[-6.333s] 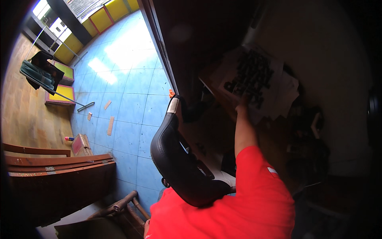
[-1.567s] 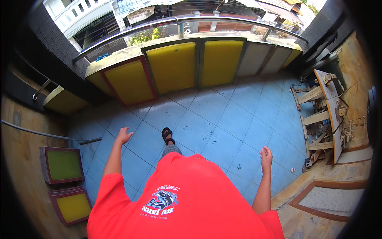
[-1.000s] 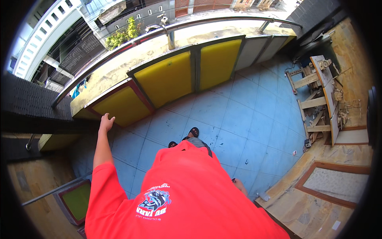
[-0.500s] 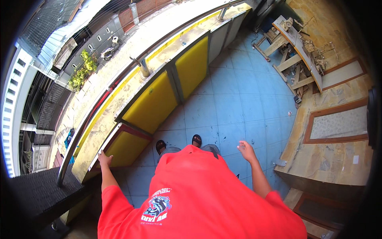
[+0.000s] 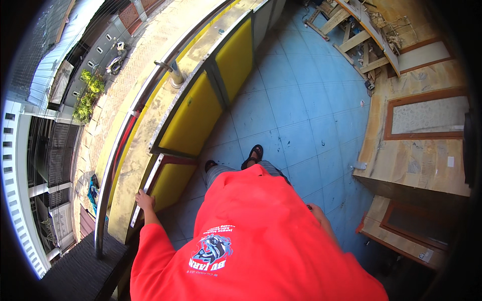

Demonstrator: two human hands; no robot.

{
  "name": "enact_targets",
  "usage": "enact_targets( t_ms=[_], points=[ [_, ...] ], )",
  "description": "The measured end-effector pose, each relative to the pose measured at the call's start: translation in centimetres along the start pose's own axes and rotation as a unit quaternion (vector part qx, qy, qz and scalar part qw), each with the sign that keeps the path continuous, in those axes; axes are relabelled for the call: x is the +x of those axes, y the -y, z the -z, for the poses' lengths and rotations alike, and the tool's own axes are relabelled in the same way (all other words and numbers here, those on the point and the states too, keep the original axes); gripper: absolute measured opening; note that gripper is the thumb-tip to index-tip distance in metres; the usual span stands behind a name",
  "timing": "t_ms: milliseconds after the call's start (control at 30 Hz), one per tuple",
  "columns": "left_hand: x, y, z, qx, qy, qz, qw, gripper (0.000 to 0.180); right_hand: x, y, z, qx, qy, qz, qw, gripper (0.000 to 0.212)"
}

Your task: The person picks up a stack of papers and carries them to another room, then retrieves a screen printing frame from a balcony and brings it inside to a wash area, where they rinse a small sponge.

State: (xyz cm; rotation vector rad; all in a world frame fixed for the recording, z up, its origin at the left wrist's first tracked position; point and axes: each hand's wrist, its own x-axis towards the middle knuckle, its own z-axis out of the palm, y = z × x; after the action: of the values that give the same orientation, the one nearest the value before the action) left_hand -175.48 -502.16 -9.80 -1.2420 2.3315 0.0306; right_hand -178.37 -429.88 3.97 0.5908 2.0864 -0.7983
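Note:
My left hand (image 5: 145,200) rests at the white-edged rim of a yellow panel (image 5: 173,184) with a dark red border, its fingers curled over the edge. This panel stands low, beside the larger yellow wall panels (image 5: 189,116) under the balcony ledge. My right hand (image 5: 316,212) is by my right side, partly covered by the red shirt (image 5: 251,226). A small dark spot shows at its fingertips, and I cannot make out what it is. Sandalled feet (image 5: 255,153) stand on the blue tiled floor.
A metal rail (image 5: 113,170) runs along the ledge (image 5: 140,165), with a street beyond. A wooden workbench (image 5: 369,35) holding scraps stands at the far right. Along the right wall is a wood-framed window (image 5: 427,118). A black ribbed surface (image 5: 75,273) lies at lower left.
The view has shifted forward and turned slightly. My right hand has drawn in from the open floor to behind the shirt's edge. My left hand stays on the panel's rim.

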Motion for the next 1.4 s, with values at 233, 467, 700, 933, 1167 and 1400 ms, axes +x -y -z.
enact_targets(
  t_ms=[233,467,700,933,1167,1400],
  points=[
    [-3.7,-1.5,-2.6,0.014,0.149,-0.162,0.975,0.043,3.9,1.8,3.0,0.017,-0.074,0.089,0.993,0.036],
    [-10.9,-10.8,-3.4,0.025,0.148,-0.185,0.971,0.028,10.4,-4.6,9.0,0.021,-0.061,0.014,0.998,0.038],
    [-15.5,-30.3,4.6,-0.117,0.085,-0.273,0.951,0.033,17.5,-11.0,18.9,0.117,-0.143,-0.005,0.983,0.033],
    [-15.2,-51.3,12.5,-0.111,0.028,-0.337,0.934,0.039,22.3,-8.4,28.5,0.081,-0.206,0.091,0.971,0.035],
    [-10.3,-73.8,19.5,-0.144,0.062,-0.401,0.903,0.041,28.1,-1.6,36.7,0.153,-0.217,0.046,0.963,0.034],
    [-5.4,-96.6,27.7,-0.135,0.038,-0.46,0.877,0.043,31.2,-5.1,36.6,0.272,-0.236,-0.093,0.928,0.035]
  ],
)
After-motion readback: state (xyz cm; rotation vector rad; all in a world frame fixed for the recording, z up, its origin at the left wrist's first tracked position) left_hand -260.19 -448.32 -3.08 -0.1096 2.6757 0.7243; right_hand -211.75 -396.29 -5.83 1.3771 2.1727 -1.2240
